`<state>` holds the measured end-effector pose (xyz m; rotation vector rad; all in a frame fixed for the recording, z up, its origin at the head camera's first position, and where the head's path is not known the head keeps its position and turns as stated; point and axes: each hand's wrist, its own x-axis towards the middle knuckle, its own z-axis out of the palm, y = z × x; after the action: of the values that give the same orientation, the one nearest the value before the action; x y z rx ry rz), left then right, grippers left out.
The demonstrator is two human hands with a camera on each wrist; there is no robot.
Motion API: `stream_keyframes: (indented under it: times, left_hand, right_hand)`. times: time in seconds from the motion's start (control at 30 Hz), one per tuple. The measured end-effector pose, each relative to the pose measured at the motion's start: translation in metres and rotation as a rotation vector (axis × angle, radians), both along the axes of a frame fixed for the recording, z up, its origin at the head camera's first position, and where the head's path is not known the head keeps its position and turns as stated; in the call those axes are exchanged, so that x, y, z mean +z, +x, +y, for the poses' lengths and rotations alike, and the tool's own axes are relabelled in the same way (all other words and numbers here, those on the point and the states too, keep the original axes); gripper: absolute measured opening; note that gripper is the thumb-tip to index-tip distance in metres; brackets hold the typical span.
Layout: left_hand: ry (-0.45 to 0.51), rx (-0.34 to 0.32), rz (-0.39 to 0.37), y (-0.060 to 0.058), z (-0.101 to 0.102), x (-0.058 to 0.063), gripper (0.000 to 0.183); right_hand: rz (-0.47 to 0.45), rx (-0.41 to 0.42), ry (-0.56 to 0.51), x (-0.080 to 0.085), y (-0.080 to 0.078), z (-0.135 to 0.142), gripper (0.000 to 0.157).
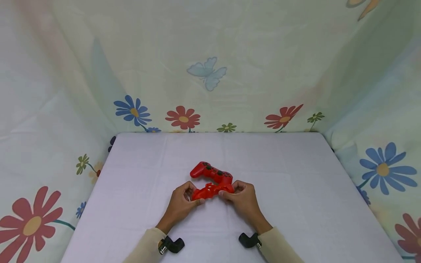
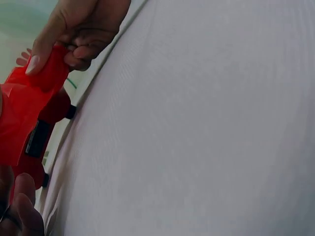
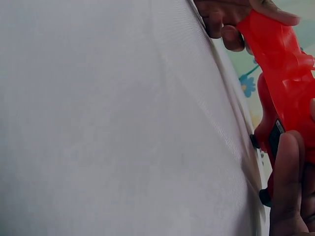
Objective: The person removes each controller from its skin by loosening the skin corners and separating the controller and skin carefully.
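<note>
Cover (image 1: 212, 191) pinched at both ends: left hand (image 1: 182, 201) and right hand (image 1: 243, 199) fingers gripping it, likely to hold it spread; controller (image 1: 214, 175) just beyond.

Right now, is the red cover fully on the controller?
Not fully: the controller shows beyond the cover, which left hand and right hand hold.

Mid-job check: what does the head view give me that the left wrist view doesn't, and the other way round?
Head view only: the backdrop's butterfly print, the person's sleeves and the black wrist devices.

Left wrist view only: a dark rectangular panel on the controller.

Both: the red controller, the thin red piece in front of it, the left hand and right hand gripping that piece, the pale tabletop and part of the printed backdrop.
</note>
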<state>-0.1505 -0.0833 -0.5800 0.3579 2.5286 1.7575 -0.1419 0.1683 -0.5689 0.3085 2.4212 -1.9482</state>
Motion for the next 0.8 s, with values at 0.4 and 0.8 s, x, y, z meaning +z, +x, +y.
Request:
stream_keyframes:
  times: [0.4,0.8]
  left_hand:
    - [-0.002,-0.039,0.001,0.001,-0.005,0.002,0.040]
    - [0.014,-0.075,0.023,0.000,-0.003,0.003,0.044]
  right_hand:
    - [-0.019,-0.001,-0.065,0.011,0.006,-0.008,0.035]
    - [0.043,0.048,0.204,0.012,0.010,-0.008,0.030]
